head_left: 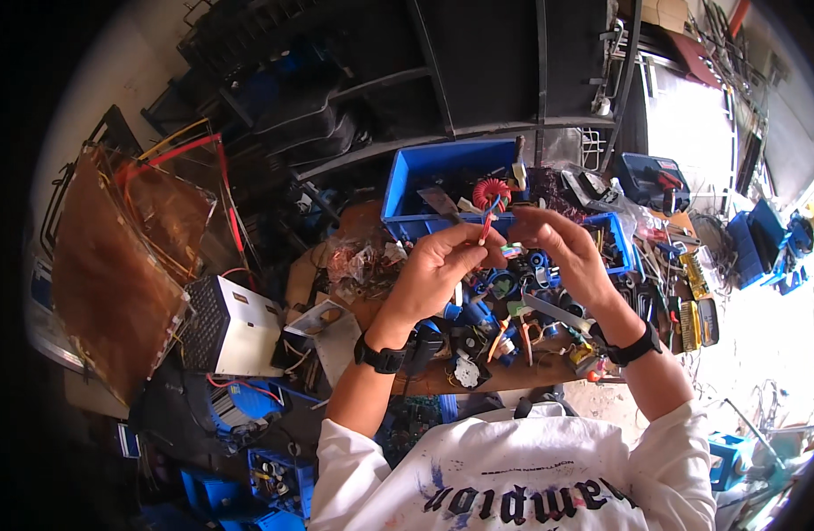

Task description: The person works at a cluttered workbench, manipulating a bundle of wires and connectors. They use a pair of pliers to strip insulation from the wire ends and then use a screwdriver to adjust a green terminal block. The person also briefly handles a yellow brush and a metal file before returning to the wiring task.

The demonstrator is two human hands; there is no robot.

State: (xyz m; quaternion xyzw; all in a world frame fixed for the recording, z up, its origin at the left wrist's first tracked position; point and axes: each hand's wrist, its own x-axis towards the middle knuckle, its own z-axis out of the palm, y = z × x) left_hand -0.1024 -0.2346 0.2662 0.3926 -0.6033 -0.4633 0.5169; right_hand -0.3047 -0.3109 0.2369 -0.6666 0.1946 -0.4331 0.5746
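My left hand (448, 268) pinches thin red and blue wires (488, 228) between thumb and fingertips, above the workbench. Just beyond the fingertips is a red coiled cord (493, 192); I cannot tell whether it joins these wires. Close by on the right, my right hand (564, 251) is raised with its fingers partly stretched and the thumb apart, and no object shows in its grip. Below both hands lies a cluster of blue and black motor-like parts (504, 285). A flat metal blade (555, 311) lies under my right wrist.
A large blue bin (407, 181) stands at the back, with a smaller blue bin (626, 243) to its right. Pliers with orange handles (498, 341) lie near the front edge. A white metal case (247, 327) stands left. Yellow bit sets (693, 326) sit at the right.
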